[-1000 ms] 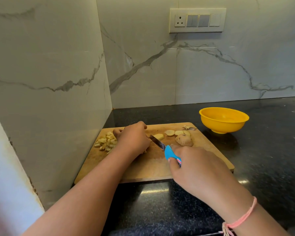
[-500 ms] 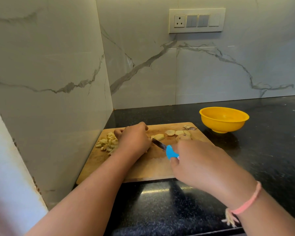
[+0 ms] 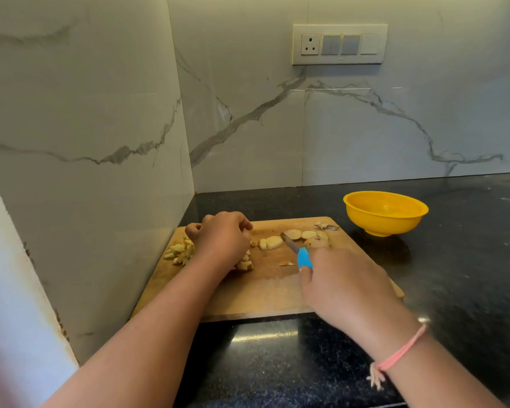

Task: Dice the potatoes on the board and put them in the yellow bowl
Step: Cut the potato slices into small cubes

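Potato cubes [image 3: 179, 252] lie under and on both sides of the left hand [image 3: 221, 240]. Its fingers are curled, knuckles up, over the heap at the far left of the board [image 3: 265, 295]. I cannot tell whether they grip any pieces or only cover them. The right hand [image 3: 345, 284] has its fingers wrapped round the blue handle of the knife [image 3: 296, 251]. The blade points away and to the left, its tip just beside the right end of a partly cut slab [image 3: 272, 242].

That slab lies free between the two hands, its long axis running left to right across the board, nearer the knife than the left hand. Past the blade are round slices [image 3: 301, 234] and a skin-on chunk [image 3: 317, 243] partly hidden by the right knuckles, with peel scraps [image 3: 326, 226] at the far edge. The yellow bowl [image 3: 384, 223] stands on the dark bench [image 3: 460, 275] just off the board's far right corner. Nothing shows inside it, so the dicing looks partway done and nothing has been carried over yet.

Compared with a second ago, the left hand has slid left, off the slab it was steadying and onto the heap, uncovering a few cubes at its near side. The knife has drawn back to the right, out of the cut. The next cut, I judge, needs the left hand back on the slab.
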The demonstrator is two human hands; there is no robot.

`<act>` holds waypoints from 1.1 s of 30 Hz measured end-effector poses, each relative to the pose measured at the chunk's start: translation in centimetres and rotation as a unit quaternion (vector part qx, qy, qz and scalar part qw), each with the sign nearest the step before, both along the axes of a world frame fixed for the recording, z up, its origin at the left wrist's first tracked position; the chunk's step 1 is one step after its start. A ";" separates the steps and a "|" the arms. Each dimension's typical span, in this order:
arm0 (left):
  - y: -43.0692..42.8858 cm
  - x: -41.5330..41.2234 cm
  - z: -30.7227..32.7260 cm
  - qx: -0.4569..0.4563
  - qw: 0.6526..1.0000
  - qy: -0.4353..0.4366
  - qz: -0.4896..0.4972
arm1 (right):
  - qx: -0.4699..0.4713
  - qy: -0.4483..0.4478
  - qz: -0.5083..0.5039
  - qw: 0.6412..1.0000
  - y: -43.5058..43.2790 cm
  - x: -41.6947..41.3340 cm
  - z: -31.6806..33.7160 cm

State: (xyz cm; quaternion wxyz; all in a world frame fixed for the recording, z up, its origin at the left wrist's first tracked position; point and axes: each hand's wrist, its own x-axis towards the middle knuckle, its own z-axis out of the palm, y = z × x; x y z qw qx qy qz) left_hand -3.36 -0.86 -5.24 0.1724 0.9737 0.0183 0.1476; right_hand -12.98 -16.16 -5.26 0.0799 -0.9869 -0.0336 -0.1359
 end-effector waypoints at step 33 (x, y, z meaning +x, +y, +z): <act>-1.4 0.2 0.6 0.149 0.980 0.063 -0.116 | 0.205 -0.021 0.150 0.967 -7.8 8.2 0.8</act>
